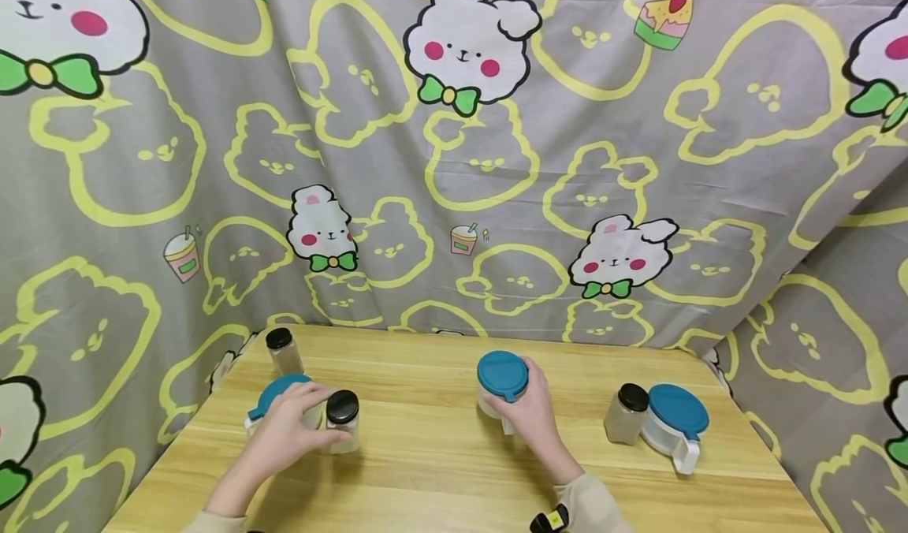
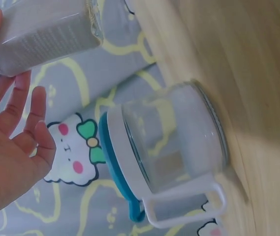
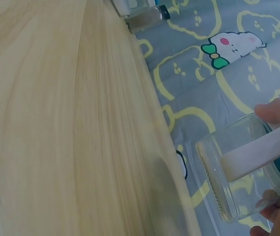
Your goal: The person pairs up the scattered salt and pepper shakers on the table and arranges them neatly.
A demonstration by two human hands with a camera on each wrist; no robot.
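My left hand (image 1: 284,432) grips a small square-sided jar (image 1: 344,421) with a black lid, holding it near the lid. Greyish contents show through its clear wall in the left wrist view, where its base is off the wooden table. Behind that hand stands a glass canister (image 2: 171,135) with a blue lid and white handle, partly covered in the head view. My right hand (image 1: 528,415) holds a similar blue-lidded canister (image 1: 502,374) round its upper part, fingers and thumb on opposite sides. In the right wrist view its glass base (image 3: 216,184) hangs above the tabletop.
At the right of the table (image 1: 426,486) another black-lidded jar (image 1: 626,416) stands beside another blue-lidded canister (image 1: 677,419). A further black-lidded jar (image 1: 285,352) is at the back left. A patterned grey curtain (image 1: 397,162) hangs behind the table and at its sides.
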